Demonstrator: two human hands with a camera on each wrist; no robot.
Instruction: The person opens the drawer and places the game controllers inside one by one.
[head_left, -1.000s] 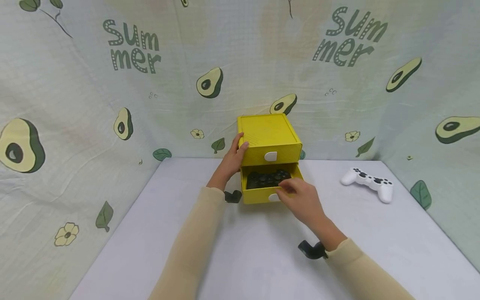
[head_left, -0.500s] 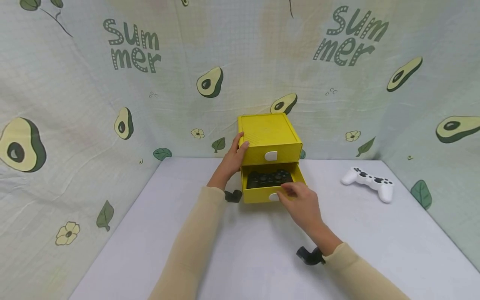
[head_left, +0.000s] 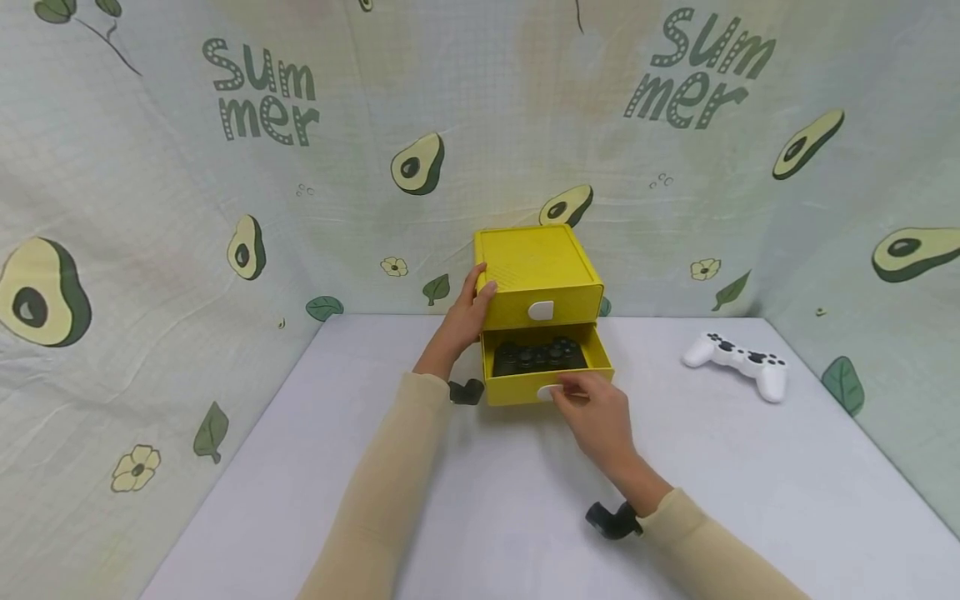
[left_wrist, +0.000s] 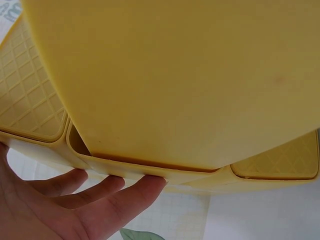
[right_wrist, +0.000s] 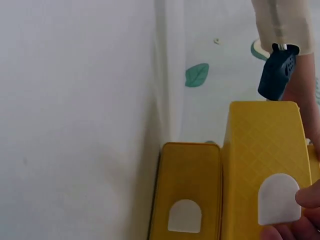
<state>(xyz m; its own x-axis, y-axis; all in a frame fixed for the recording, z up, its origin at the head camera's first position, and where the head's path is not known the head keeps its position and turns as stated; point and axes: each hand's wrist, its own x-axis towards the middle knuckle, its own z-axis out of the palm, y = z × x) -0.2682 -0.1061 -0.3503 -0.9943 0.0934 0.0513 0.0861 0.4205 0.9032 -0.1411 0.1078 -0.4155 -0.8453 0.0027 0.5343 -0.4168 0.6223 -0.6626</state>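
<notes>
A yellow drawer box [head_left: 536, 258] stands at the back of the table. Its middle drawer [head_left: 517, 392] is pulled out, and a black game controller [head_left: 540, 357] lies in it. My right hand [head_left: 602, 417] is at the drawer's front, pinching the white handle [right_wrist: 277, 200]; the thumb sits on the handle's edge in the right wrist view, with fingers along the front's rim. Against the upper left side of the box rests my left hand [head_left: 463, 321]. In the left wrist view its fingertips [left_wrist: 155, 182] press on the side wall, fairly straight.
A white game controller [head_left: 738, 367] lies on the table [head_left: 480, 517], right of the box. Below the pulled-out drawer, a bottom drawer [right_wrist: 185, 190] stays in the box. A printed cloth [head_left: 495, 100] hangs behind and at both sides.
My right hand has shifted slightly left and down toward the handle, its wrist moving left. The left hand and both controllers keep their places; the drawer looks almost unmoved.
</notes>
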